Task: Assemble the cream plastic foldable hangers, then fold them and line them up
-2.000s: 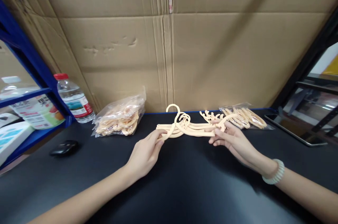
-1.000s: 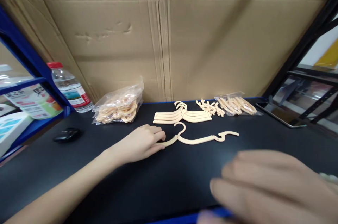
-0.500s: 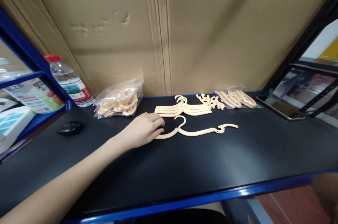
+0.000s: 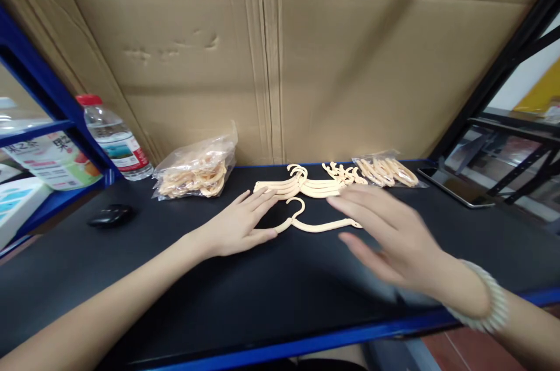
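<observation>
A cream folding hanger (image 4: 321, 226) lies flat on the black tabletop, its hook pointing away from me. My left hand (image 4: 238, 224) rests over its left arm with the fingers spread and the thumb apart, covering that end. Above the hanger's right end is my right hand (image 4: 394, 234), slightly blurred, fingers stretched and thumb apart; whether it touches the hanger I cannot tell. Just behind lies a row of several similar hangers (image 4: 321, 187). Beside their right side is a small pile of loose hook-shaped pieces (image 4: 339, 171), partly covered by my right fingers.
A clear bag of cream parts (image 4: 192, 172) stands at the back left, a second bag (image 4: 387, 170) at the back right. Also on the table are a black mouse (image 4: 111, 215), a water bottle (image 4: 118, 140) and a tablet-like device (image 4: 455, 186). Cardboard (image 4: 184, 79) walls the back.
My right hand has come in from the lower right, now over the hanger's right end and hiding the hooked piece seen there. My left fingers have spread out.
</observation>
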The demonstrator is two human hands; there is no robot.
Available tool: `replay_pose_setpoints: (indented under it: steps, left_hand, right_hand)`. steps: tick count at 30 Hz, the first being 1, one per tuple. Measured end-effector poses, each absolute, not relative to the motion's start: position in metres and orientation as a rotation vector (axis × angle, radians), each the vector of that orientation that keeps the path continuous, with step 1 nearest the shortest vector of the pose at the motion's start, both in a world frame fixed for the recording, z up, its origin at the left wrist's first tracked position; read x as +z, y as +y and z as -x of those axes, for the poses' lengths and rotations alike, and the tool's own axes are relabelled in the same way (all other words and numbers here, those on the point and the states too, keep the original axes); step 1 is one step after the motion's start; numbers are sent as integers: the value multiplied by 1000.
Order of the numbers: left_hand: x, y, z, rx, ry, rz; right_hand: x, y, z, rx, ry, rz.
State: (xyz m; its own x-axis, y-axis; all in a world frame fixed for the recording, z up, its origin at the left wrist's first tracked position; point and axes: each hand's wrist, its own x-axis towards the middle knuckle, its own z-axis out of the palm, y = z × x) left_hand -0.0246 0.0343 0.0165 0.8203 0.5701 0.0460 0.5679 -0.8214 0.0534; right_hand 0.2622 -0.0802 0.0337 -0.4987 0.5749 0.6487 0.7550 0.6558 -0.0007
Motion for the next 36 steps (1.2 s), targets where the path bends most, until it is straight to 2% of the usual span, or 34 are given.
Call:
replay_pose_setpoints:
  steps: [7, 15, 19, 24, 29, 36]
  left_hand:
    - [1, 34, 17, -34, 1075, -2894]
    - [-3, 52, 16, 45, 1179, -2821]
    - [-8, 56, 18, 199, 1113, -2835]
    - [-11, 72, 28, 670, 1063, -2715]
    - [-15, 100, 46, 773, 1133, -2644]
    - [-18, 118, 44, 818, 1147, -2607]
  right_hand:
    - [-15, -23, -265, -55, -2615, 1448]
    - [-11, 0, -260, 151, -2604, 1510]
    - [-15, 5, -260, 132, -2590, 1493]
    - [-6, 7, -277, -10, -2418, 1360]
    - [17, 23, -330, -159, -2146, 1340]
    - [14, 45, -400, -169, -1976, 1739]
